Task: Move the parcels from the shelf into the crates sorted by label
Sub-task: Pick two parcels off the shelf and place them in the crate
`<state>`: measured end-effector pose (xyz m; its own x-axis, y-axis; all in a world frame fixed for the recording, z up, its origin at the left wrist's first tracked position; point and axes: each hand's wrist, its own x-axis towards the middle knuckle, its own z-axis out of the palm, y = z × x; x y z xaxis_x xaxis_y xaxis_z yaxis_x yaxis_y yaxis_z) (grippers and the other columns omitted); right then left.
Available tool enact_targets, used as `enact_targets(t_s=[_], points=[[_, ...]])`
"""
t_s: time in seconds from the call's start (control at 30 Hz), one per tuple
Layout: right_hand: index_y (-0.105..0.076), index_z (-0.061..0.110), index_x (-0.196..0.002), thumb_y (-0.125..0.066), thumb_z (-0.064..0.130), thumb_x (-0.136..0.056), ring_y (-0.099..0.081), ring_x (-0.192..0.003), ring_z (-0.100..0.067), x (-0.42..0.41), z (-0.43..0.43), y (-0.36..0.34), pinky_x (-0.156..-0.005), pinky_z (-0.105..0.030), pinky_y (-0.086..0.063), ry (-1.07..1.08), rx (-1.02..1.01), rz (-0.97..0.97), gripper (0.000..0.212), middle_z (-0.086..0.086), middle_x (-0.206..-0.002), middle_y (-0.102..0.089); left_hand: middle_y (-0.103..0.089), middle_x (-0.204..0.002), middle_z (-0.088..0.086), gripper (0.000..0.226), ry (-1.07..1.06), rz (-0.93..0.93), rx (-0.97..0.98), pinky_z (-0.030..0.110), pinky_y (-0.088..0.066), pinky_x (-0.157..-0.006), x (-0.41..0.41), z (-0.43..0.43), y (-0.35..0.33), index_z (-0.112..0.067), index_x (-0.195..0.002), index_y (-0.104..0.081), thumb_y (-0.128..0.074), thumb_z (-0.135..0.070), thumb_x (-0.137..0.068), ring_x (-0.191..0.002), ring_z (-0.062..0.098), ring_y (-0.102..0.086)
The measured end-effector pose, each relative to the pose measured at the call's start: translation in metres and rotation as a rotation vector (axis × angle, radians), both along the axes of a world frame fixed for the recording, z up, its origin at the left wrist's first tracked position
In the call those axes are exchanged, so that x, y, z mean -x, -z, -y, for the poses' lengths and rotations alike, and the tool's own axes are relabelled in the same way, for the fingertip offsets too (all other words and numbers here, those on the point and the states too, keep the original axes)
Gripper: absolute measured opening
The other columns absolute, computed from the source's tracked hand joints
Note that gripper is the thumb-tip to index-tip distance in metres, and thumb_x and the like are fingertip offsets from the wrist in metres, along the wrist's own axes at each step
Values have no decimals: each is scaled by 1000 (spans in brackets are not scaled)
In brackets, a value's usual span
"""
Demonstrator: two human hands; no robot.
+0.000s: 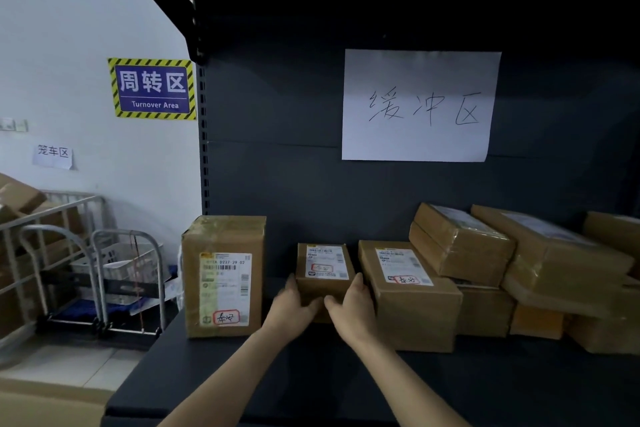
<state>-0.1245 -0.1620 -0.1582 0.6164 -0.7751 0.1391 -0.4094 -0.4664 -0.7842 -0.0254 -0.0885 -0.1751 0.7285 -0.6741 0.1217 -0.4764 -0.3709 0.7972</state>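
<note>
Head view | left hand [294, 305] and right hand [353, 302] clasp small parcel [323, 267] by its sides, grip two-handed for a level lift | label faces up, readable for sorting | shelf [242, 374]

A white wall [69, 28] bears a blue sign [152, 88] and a paper note [52, 155]. Two metal trolleys [104, 274] stand on the pale floor [62, 367]. A handwritten sheet [419, 106] hangs on the dark, dim back panel [277, 166].

A blue sign [152, 89] with a yellow-black border, reading "Turnover Area", is fixed on the white wall [69, 28]. A handwritten white paper [419, 105] is attached to the dark back panel. Two folded hand trolleys [100, 274] are parked at the left, beside a metal cage cart [41, 218].
</note>
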Motion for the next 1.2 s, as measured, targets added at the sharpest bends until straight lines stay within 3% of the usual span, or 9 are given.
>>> enact_targets(t_s=[0.13,0.23,0.43,0.63,0.83,1.0,1.2], points=[[-5,5,-149,-50,34,-93,-30,-138,-24,0,0,3,-109,-30,-30,7,-43,35,77,-12,-152,-22,-52,-130,6,54,7,-145,135,26,-42,-93,6,-3,3,-13,-134,-35,-59,-32,-89,-118,20,-52],[-27,7,-143,-46,35,-95,-42,-128,-24,2,-5,3,-103,-33,-39,5,5,20,59,-12,-144,-33,-53,-125,6,46,-47,-199,218,28,-42,-88,10,-11,6,-15,-129,-37,-49,-41,-92,-107,16,-53],[-34,9,-138,-53,25,-93,-44,-125,-20,20,-14,13,-99,-26,-39,-24,58,89,51,-8,-137,-38,-57,-111,7,20,-131,-43,285,33,-48,-81,20,-33,13,-16,-101,-42,-44,-35,-96,-96,17,-55],[-34,9,-141,-59,22,-90,-39,-130,-13,43,-23,30,-98,-16,-31,-90,100,105,58,-4,-139,-34,-56,-112,1,19,-62,24,328,22,-47,-80,36,-56,23,-17,-106,-43,-55,-23,-92,-99,9,-54],[-32,9,-138,-63,16,-87,-39,-125,-11,56,-27,44,-94,-12,-27,-126,98,92,60,-3,-136,-37,-52,-112,0,28,-13,199,208,26,-50,-82,42,-69,34,-15,-107,-41,-61,-19,-87,-96,11,-55],[-41,10,-130,-64,21,-87,-46,-119,-14,58,-23,49,-92,-14,-33,-156,151,-3,50,-5,-131,-45,-49,-115,2,29,-29,395,-41,28,-45,-77,41,-75,34,-8,-112,-42,-54,-25,-91,-100,18,-54],[-37,12,-134,-60,27,-89,-47,-122,-19,59,-20,48,-96,-25,-39,-149,250,-105,52,-6,-133,-44,-39,-137,1,45,-46,678,-314,28,-36,-102,35,-87,30,-15,-126,-40,-51,-40,-90,-129,19,-36]])
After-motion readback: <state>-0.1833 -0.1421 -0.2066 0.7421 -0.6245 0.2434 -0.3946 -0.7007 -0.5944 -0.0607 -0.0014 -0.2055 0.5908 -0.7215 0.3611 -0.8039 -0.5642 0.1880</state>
